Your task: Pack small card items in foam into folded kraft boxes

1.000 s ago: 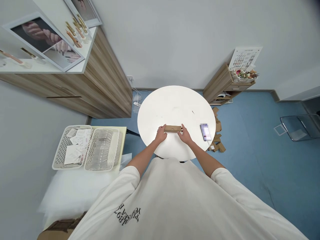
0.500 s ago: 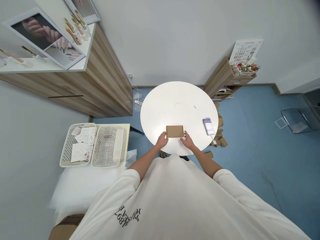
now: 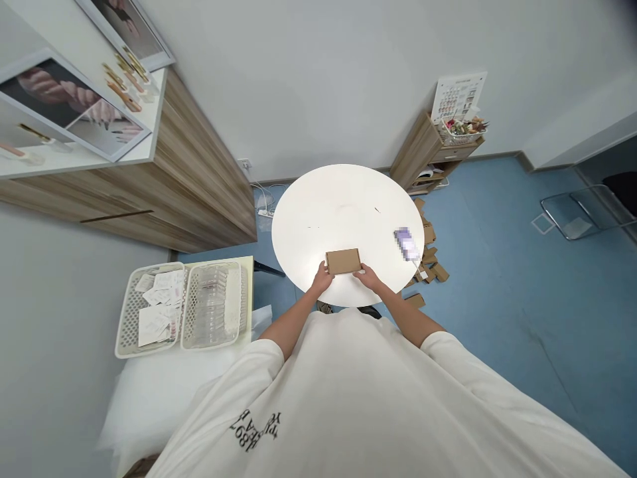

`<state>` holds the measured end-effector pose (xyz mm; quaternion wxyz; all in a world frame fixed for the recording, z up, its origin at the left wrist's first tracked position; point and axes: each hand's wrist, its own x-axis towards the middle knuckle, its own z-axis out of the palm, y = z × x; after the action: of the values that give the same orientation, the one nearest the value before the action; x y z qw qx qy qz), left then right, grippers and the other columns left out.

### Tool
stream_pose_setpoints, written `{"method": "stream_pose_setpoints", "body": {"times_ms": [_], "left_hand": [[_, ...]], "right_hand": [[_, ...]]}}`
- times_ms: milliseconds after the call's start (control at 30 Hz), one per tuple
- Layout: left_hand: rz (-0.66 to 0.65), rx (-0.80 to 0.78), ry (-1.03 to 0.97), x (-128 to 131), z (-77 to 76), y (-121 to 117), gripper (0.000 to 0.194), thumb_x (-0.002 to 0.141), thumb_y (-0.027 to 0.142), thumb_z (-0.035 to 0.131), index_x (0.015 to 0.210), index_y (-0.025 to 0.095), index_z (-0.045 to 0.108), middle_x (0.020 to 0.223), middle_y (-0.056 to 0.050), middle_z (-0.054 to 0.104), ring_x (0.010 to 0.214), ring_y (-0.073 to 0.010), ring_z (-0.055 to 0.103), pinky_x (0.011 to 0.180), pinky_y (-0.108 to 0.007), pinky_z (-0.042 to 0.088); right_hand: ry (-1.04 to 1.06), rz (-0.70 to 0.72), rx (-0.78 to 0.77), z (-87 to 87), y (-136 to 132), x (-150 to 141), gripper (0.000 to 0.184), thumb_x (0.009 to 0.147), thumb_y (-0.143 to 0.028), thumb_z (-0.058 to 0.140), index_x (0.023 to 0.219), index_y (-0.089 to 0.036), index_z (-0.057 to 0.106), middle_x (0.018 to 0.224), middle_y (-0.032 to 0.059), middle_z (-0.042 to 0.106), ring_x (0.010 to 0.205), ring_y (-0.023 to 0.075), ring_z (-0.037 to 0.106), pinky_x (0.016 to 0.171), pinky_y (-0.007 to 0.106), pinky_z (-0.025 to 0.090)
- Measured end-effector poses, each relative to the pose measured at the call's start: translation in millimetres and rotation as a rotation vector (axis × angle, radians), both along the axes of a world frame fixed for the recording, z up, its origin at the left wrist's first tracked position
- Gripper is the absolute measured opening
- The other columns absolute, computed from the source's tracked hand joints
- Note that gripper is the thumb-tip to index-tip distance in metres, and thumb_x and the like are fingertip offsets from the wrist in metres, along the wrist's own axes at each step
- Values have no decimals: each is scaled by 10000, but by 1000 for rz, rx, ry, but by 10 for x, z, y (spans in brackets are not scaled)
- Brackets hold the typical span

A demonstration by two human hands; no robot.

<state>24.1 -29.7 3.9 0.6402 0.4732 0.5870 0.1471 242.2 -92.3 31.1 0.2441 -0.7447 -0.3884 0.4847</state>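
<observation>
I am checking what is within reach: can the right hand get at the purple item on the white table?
Probably yes: the purple item lies near the right hand, with white table showing between them. However, that hand seems to hold the cardboard box.

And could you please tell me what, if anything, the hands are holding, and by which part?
A cardboard box, held between the left hand and the right hand at its two short ends, toward the near corners.

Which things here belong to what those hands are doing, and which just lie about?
In use, it seems:
cardboard box, left hand and right hand at its ends
white table

Probably just lying about:
pixelated purple item
framed picture
basket of colourful bits
</observation>
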Motion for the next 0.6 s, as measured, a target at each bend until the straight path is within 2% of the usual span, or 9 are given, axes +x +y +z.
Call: {"method": "stream_pose_setpoints", "body": {"times_ms": [67,133,200,300,367,433,600], "left_hand": [[27,-23,20,27,44,-28,942,759,224,732,1579,173,273,1493,-181,516,1283,-298,592,998,-358,488],[58,-16,51,70,95,-71,882,740,214,737,1538,163,363,1431,-169,573,1262,-301,603,985,-353,492],[50,16,33,143,152,-123,741,736,188,720,1442,155,498,1338,-156,638,1199,-293,635,962,-353,503],[-41,100,-83,329,249,-197,483,741,158,670,1223,164,657,1184,-117,710,1068,-265,678,927,-369,520],[-81,145,-137,510,329,-233,414,743,160,653,1155,175,685,1152,-98,722,1029,-252,684,910,-374,529],[-83,157,-130,733,423,-256,425,743,169,657,1167,181,687,1165,-98,718,1044,-255,680,915,-382,530],[-155,195,-103,1408,645,-284,504,775,175,646,1278,198,656,1257,-110,678,1162,-286,641,1001,-412,498]], "right_hand": [[23,-20,-45,30,-12,36,431,796,-345,672,1194,-179,676,1233,116,704,1068,261,655,931,356,517],[25,-52,-63,59,-56,105,387,785,-341,677,1129,-166,692,1167,120,723,1019,255,664,901,343,518],[36,-51,-28,93,-128,204,356,783,-339,670,1092,-164,698,1148,118,725,1012,249,666,899,337,515],[80,-30,64,155,-256,403,332,791,-343,643,1071,-176,701,1143,102,723,1033,244,662,907,335,515],[123,-33,113,202,-333,576,358,795,-350,629,1103,-179,694,1125,91,724,1015,238,668,893,336,526],[137,-55,147,250,-396,789,414,796,-359,626,1167,-182,674,1136,87,714,991,235,677,883,342,537],[33,-153,166,338,-536,1467,535,807,-413,634,1301,-210,613,1340,113,606,1057,245,670,921,351,537]]}}
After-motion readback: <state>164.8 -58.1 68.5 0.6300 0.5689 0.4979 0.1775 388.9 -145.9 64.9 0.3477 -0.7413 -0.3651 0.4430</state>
